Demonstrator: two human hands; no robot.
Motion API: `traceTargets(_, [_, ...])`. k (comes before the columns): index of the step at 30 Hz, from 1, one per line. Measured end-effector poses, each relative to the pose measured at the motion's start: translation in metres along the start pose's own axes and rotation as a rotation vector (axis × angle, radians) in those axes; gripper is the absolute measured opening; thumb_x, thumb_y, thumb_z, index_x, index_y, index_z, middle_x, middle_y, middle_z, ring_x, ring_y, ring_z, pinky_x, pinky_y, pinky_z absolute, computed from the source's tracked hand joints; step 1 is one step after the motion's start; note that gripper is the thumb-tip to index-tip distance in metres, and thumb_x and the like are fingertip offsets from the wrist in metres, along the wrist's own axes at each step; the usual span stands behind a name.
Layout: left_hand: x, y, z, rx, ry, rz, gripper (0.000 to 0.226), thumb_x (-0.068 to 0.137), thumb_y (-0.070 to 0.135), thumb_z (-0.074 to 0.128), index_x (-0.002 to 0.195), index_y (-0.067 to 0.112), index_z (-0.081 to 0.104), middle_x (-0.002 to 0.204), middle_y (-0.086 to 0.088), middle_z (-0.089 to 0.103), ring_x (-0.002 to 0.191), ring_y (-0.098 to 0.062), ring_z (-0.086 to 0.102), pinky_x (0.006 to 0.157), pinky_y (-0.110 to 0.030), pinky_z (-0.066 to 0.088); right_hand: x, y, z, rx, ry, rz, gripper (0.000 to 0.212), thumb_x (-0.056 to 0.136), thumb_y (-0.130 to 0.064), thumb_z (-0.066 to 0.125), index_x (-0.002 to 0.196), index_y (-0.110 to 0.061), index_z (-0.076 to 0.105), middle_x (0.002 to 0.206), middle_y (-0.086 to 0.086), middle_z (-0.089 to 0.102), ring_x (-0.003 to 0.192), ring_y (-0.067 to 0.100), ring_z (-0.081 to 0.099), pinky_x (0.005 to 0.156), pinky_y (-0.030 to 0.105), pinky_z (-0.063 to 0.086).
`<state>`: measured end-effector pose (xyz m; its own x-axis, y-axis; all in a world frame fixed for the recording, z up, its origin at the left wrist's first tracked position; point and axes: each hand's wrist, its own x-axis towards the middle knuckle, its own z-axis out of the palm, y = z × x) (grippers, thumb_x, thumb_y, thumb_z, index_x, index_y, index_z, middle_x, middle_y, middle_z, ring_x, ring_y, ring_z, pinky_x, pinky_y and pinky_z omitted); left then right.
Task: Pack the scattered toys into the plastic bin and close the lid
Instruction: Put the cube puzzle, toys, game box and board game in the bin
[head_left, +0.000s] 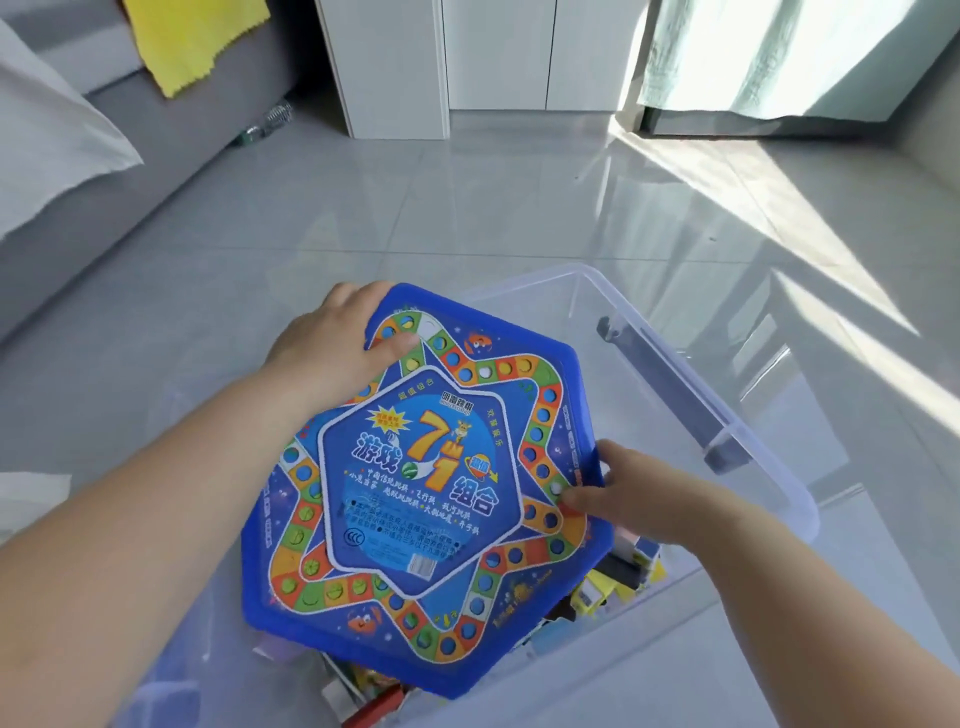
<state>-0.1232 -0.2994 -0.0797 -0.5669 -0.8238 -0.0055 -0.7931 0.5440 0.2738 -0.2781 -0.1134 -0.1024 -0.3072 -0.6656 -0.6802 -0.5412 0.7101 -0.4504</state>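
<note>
Left hand (332, 338) and right hand (623, 499) grip glossy blue hexagonal game board (426, 493), frame centre, over clear plastic bin (758, 457) holding blocks (623, 577).

Blue star-patterned game board (423, 493), clear bin (769, 467)

The blue game board (426, 493) reads "游戏", "7", "1", "组合" — plus CCC mark.
</note>
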Motion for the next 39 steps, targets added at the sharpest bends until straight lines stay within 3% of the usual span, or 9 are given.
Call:
traceTargets(5, [0.009, 0.032, 0.014, 0.106, -0.038, 0.154, 0.062, 0.088, 0.054, 0.043, 0.141, 0.026, 0.029, 0.145, -0.002, 0.033, 0.131, -0.023, 0.035, 0.105, -0.034, 0.026, 0.0, 0.004, 0.014, -0.154, -0.056, 0.134, 0.044, 0.07, -0.068, 0.057, 0.073, -0.025, 0.047, 0.076, -0.007, 0.055, 0.067, 0.008, 0.05, 0.07, 0.023, 0.039])
traceTargets(10, [0.003, 0.03, 0.025, 0.148, 0.01, 0.208, 0.064, 0.091, 0.05, 0.037, 0.145, 0.021, 0.02, 0.149, -0.003, 0.029, 0.132, -0.024, 0.031, 0.106, -0.034, 0.023, -0.003, 0.002, 0.006, 0.29, 0.405, 0.006, 0.052, 0.08, -0.061, 0.047, 0.111, -0.022, 0.036, 0.112, 0.001, 0.056, 0.087, 0.017, 0.054, 0.069, 0.027, 0.043])
traceTargets(12, [-0.001, 0.027, 0.027, 0.17, 0.012, 0.24, 0.066, 0.093, 0.048, 0.034, 0.147, 0.017, 0.011, 0.153, -0.003, 0.022, 0.136, -0.024, 0.026, 0.109, -0.034, 0.019, -0.002, 0.002, 0.006, 0.354, 0.373, -0.068, 0.062, 0.084, -0.05, 0.051, 0.135, -0.026, 0.024, 0.133, 0.001, 0.049, 0.096, 0.017, 0.054, 0.077, 0.027, 0.042])
traceTargets(16, [-0.007, 0.021, 0.035, 0.166, 0.019, 0.259, 0.067, 0.094, 0.046, 0.031, 0.148, 0.013, 0.007, 0.157, -0.001, 0.009, 0.143, -0.018, 0.014, 0.115, -0.029, 0.006, 0.006, 0.003, 0.005, 0.375, 0.261, -0.141, 0.051, 0.09, -0.027, 0.054, 0.135, -0.024, 0.03, 0.105, -0.003, 0.054, 0.081, 0.011, 0.057, 0.068, 0.026, 0.05])
traceTargets(21, [-0.013, 0.013, 0.039, 0.126, 0.21, 0.358, 0.074, 0.083, 0.053, 0.024, 0.139, 0.007, 0.037, 0.15, -0.013, 0.029, 0.14, -0.025, 0.016, 0.11, -0.028, -0.005, 0.012, 0.005, 0.001, 0.481, 0.182, -0.083, 0.046, 0.09, -0.025, 0.053, 0.131, -0.023, 0.033, 0.101, -0.001, 0.057, 0.081, 0.016, 0.062, 0.069, 0.033, 0.056])
traceTargets(25, [-0.032, 0.004, 0.057, 0.206, -0.024, 0.346, 0.106, 0.053, 0.078, -0.033, 0.138, 0.018, -0.017, 0.143, 0.009, -0.022, 0.133, -0.004, -0.022, 0.104, -0.02, -0.023, 0.016, 0.004, -0.002, 0.387, 0.119, -0.028, 0.046, 0.091, -0.029, 0.051, 0.132, -0.023, 0.03, 0.101, 0.001, 0.055, 0.067, 0.011, 0.061, 0.056, 0.023, 0.053])
traceTargets(28, [-0.03, 0.002, 0.067, 0.271, -0.086, 0.348, 0.102, 0.04, 0.071, -0.046, 0.127, 0.021, -0.028, 0.136, 0.008, -0.032, 0.125, -0.003, -0.03, 0.101, -0.022, -0.026, 0.021, 0.002, -0.005, 0.255, 0.087, 0.01, 0.047, 0.091, -0.031, 0.051, 0.133, -0.021, 0.03, 0.104, 0.004, 0.055, 0.08, 0.017, 0.059, 0.059, 0.026, 0.052])
traceTargets(33, [-0.027, 0.004, 0.066, 0.305, -0.119, 0.366, 0.104, 0.04, 0.075, -0.043, 0.127, 0.021, -0.029, 0.139, 0.008, -0.033, 0.125, -0.003, -0.032, 0.101, -0.021, -0.027, 0.022, 0.004, 0.003, 0.217, 0.15, 0.029, 0.054, 0.091, -0.039, 0.049, 0.137, -0.02, 0.027, 0.129, 0.004, 0.054, 0.092, 0.014, 0.052, 0.083, 0.033, 0.048])
traceTargets(39, [-0.027, 0.01, 0.061, 0.247, -0.112, 0.321, 0.099, 0.059, 0.067, -0.011, 0.147, 0.022, -0.005, 0.156, 0.003, -0.012, 0.139, -0.006, -0.019, 0.11, -0.025, -0.016, -0.009, 0.016, -0.006, 0.111, 0.657, -0.214, 0.037, 0.093, -0.031, 0.045, 0.13, -0.022, 0.044, 0.118, -0.002, 0.057, 0.088, 0.01, 0.049, 0.071, 0.023, 0.037])
